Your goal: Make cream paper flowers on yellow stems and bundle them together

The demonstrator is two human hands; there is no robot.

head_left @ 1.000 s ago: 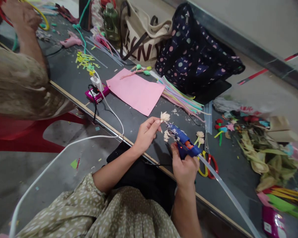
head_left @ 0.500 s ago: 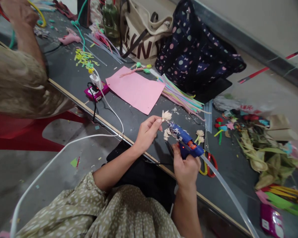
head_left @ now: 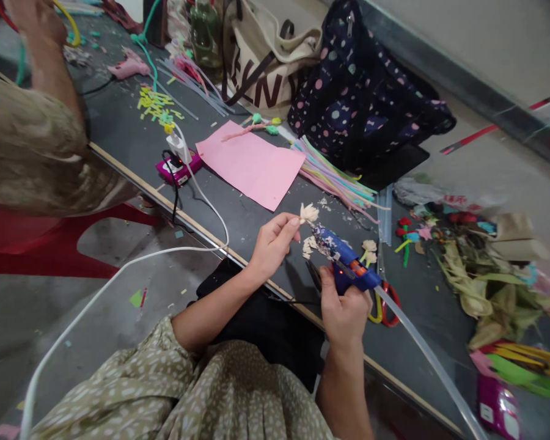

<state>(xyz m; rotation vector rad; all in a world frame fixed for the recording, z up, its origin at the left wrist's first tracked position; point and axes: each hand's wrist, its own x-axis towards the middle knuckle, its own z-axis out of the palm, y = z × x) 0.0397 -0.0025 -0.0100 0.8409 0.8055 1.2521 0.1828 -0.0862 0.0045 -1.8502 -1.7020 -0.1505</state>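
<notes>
Between thumb and fingertips, my left hand (head_left: pixel 275 241) pinches a small cream flower (head_left: pixel 309 213) with ragged petals. My right hand (head_left: pixel 346 308) is wrapped around the handle of a blue glue gun (head_left: pixel 339 250), its barrel crusted with pale bits. The gun's nozzle points at the flower's base; whether they touch I cannot tell. A clear glue stick (head_left: pixel 421 342) trails from the gun's back end. Another cream flower (head_left: pixel 369 252) with a yellow-green stem lies right of the gun. Scissors with red and yellow handles (head_left: pixel 390 304) are partly hidden behind my right hand.
Pink paper (head_left: pixel 252 165) lies ahead, beside a bundle of pastel strips (head_left: pixel 332 177). Two bags, a canvas one (head_left: pixel 270 67) and a dark patterned one (head_left: pixel 357 98), stand behind. A white cable (head_left: pixel 132 263) loops from the purple power strip (head_left: pixel 178 166). A co-worker's arm (head_left: pixel 50 73) is at left.
Both hands keep almost the same pose, with the glue gun and flower shifted very slightly to the right in view. The co-worker's hand at upper left has moved a little.
</notes>
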